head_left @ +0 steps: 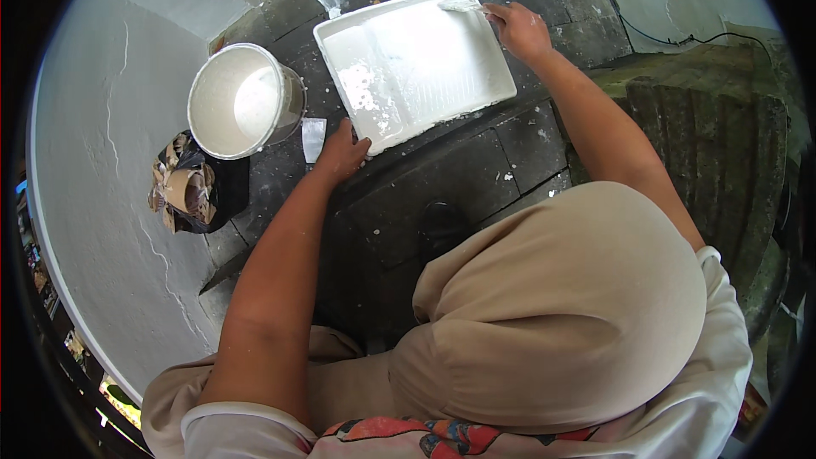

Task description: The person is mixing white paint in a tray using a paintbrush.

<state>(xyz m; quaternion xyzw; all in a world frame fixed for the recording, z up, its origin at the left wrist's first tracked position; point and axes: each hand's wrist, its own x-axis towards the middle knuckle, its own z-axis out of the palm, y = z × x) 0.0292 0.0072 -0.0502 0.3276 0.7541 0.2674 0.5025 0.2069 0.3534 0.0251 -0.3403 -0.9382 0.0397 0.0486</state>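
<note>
A: Where do things stand?

B: The white paint tray point(414, 64) lies on the dark stone floor point(476, 178), tilted a little in view, with wet white paint pooled toward its near-left end. The left hand point(342, 151) presses on the tray's near corner, fingers curled over the rim, gripping it steady. The right hand point(519, 30) is closed around a handle at the far right corner; the paint-coated end of the tool point(460, 4) lies over the tray's rim. Whether it is a brush or a small roller, I cannot tell.

A: And around it?

B: A white bucket point(240, 100) with paint in it stands just beside the tray on the left. A metal scraper point(314, 138) lies on the floor between bucket and tray, near the left hand. A crumpled bag point(189, 187) sits against the pale wall point(93, 136).

A: How would you load the tool well here?

B: I judge the left hand's hold matters most: keep the corner pinned so the tray doesn't slide on the stone. Draw the tool across the ribbed slope rather than dunking it in the pool, so it takes an even coat and doesn't drip over the rim.
</note>
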